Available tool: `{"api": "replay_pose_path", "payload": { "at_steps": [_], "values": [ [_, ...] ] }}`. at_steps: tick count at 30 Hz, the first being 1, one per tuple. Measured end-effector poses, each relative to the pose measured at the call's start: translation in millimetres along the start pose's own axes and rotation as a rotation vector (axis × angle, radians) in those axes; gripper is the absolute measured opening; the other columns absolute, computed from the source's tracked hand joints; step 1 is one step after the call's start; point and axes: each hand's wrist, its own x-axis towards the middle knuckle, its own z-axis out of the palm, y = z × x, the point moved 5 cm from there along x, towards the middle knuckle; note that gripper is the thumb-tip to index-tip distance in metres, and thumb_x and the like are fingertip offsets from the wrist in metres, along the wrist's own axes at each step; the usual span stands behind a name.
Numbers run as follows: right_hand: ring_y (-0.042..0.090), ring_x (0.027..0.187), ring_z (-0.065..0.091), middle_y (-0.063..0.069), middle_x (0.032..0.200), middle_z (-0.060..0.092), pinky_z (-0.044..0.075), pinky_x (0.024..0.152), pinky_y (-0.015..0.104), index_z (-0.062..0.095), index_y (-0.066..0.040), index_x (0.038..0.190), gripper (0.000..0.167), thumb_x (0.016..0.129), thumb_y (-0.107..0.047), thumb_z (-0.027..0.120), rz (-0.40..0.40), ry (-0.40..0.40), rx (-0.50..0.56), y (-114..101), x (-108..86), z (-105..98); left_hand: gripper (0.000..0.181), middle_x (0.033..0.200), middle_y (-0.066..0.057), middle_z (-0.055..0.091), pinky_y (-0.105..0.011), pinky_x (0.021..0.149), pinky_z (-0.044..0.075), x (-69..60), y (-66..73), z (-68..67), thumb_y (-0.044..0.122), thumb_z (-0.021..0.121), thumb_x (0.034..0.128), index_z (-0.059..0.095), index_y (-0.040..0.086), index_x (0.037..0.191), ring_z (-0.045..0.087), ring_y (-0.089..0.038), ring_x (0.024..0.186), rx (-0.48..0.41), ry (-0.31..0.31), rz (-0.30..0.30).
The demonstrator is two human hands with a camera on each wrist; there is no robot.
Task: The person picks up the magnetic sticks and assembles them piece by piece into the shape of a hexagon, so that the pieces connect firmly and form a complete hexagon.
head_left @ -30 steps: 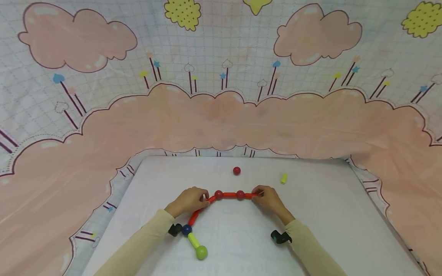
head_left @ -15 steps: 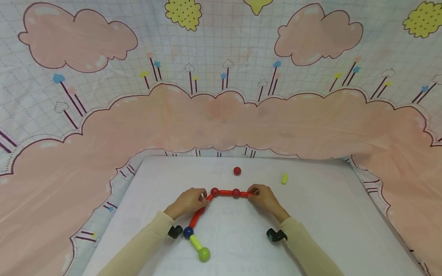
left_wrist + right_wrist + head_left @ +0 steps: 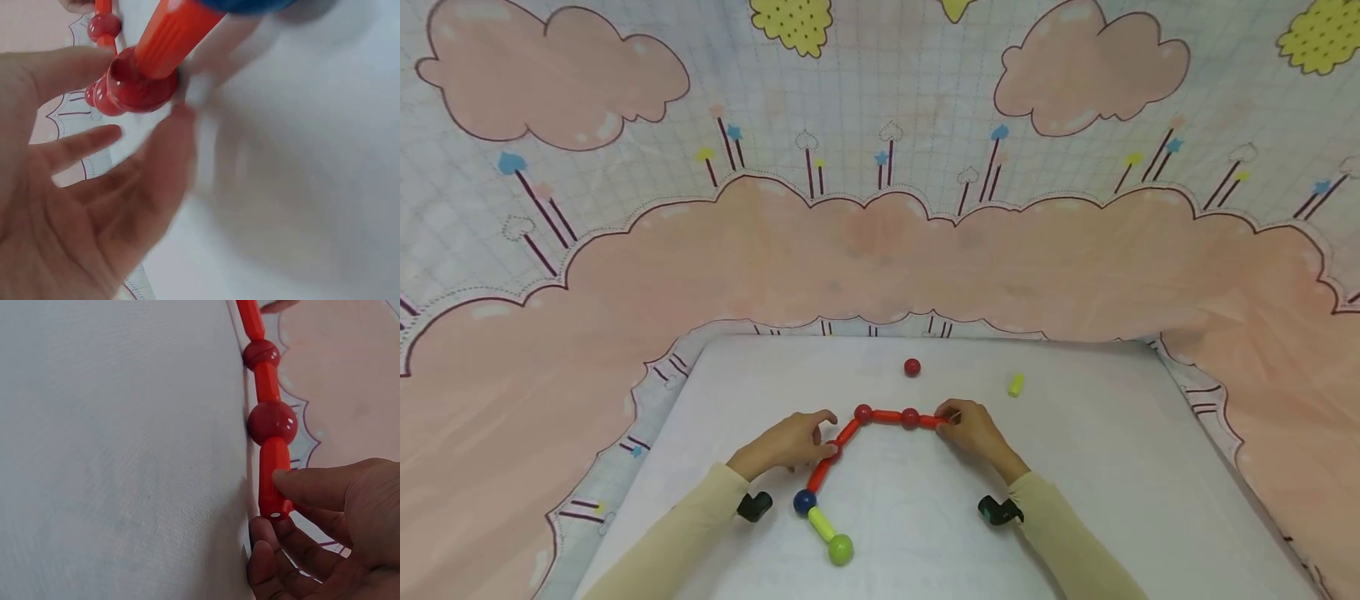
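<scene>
On the white tabletop lies a chain of red rods and balls, bent into an arc. My left hand [image 3: 790, 439] is at its left bend, fingers spread, with a digit against or just beside a red ball [image 3: 140, 84]; its fingers are partly blurred in the left wrist view. Below that bend, a red rod [image 3: 820, 475] runs to a dark blue ball [image 3: 805, 502], then a yellow-green rod [image 3: 822, 524] and a green ball [image 3: 840, 549]. My right hand [image 3: 973, 429] pinches the red rod [image 3: 274, 462] at the chain's right end between thumb and fingers.
Apart from the chain, a loose red ball [image 3: 912, 367] lies toward the back of the white tabletop [image 3: 1112, 467]. A loose yellow-green rod [image 3: 1016, 385] lies to its right. A patterned cloth [image 3: 880, 258] hangs behind the table.
My left hand has let go of the left red rod and drawn back left to the ball below. The chain's top has shifted slightly left and back; the right hand keeps its pinch.
</scene>
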Motion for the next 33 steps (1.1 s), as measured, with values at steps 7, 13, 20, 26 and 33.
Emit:
{"api": "replay_pose_path", "payload": {
  "at_steps": [7,13,20,26,33],
  "values": [
    [0.018,0.090,0.059,0.002,0.100,0.068,0.050,0.085,0.039,0.071,-0.014,0.098,0.014,0.085,-0.008,0.072,-0.003,0.013,0.016,-5,-2.0,-3,0.053,0.067,-0.003,0.061,-0.025,0.046,0.049,-12.5,-7.5,10.3,0.025,0.073,0.0892,0.048,0.014,0.135,0.058,-0.014,0.047,-0.083,-0.067,0.019],
    [0.018,0.088,0.058,0.002,0.099,0.068,0.050,0.082,0.037,0.071,-0.013,0.100,0.015,0.086,-0.009,0.073,0.002,-0.006,0.012,-6,-1.1,-2,0.041,0.062,-0.003,0.060,-0.024,0.041,0.046,-8.0,-2.5,16.2,0.019,0.067,0.0926,0.053,0.008,0.129,0.054,-0.013,0.041,-0.116,0.009,0.025],
    [0.017,0.087,0.058,0.003,0.097,0.068,0.050,0.082,0.037,0.071,-0.012,0.100,0.015,0.085,-0.009,0.073,0.013,-0.006,0.020,-4,-1.3,1,0.040,0.068,-0.005,0.061,-0.027,0.045,0.051,-2.7,0.2,25.5,0.022,0.064,0.0954,0.051,0.006,0.130,0.061,-0.014,0.046,-0.209,0.051,-0.021],
    [0.016,0.086,0.060,0.003,0.097,0.069,0.051,0.082,0.037,0.071,-0.012,0.099,0.014,0.085,-0.009,0.073,0.005,0.005,0.016,-6,-1.7,-1,0.038,0.072,-0.003,0.060,-0.025,0.048,0.050,-5.1,-1.5,20.9,0.026,0.066,0.0943,0.054,0.008,0.125,0.058,-0.015,0.052,-0.190,0.085,-0.023],
    [0.016,0.087,0.060,0.003,0.098,0.069,0.051,0.082,0.037,0.070,-0.013,0.099,0.014,0.086,-0.009,0.072,-0.010,0.012,0.015,-5,-0.6,0,0.024,0.067,0.001,0.058,-0.025,0.051,0.042,-9.7,0.0,19.8,0.027,0.070,0.0908,0.062,0.011,0.107,0.052,-0.013,0.055,-0.094,0.087,0.060]
  ]
}}
